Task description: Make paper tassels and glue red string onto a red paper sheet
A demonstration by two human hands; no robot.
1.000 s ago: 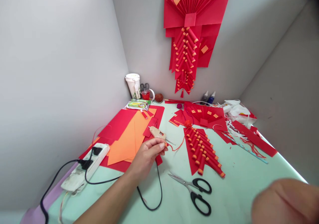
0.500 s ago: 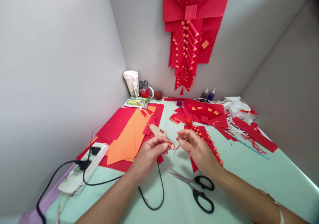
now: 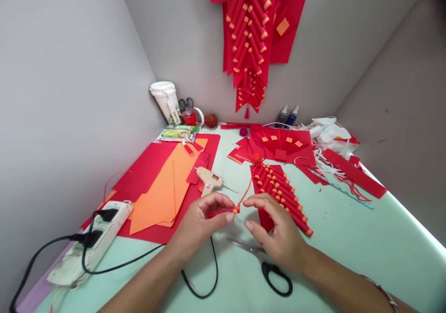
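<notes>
Pale green table (image 3: 334, 257) carrying a packed spread!

Along the far side, a white cup (image 3: 166, 101) is standing at the left, two bottles (image 3: 291, 117) are posing near a heap of white plastic (image 3: 331, 132), and a red fan card (image 3: 280, 143) is lying between. Mid-table, a red panel of rolled tubes (image 3: 278, 190) is stretching out, an orange-red yarn ball (image 3: 257, 159) sitting at its top end. Left now: red sheets (image 3: 149, 166) are overlapping, a power strip (image 3: 104, 238) is hugging the edge. Up front, a black cord (image 3: 199, 297) is looping beside partly hidden scissors (image 3: 245, 245).

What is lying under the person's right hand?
Partly under the right hand: black-handled metal scissors, and red paper bearing orange-ended red rolls. The covered parts cannot be seen.
</notes>
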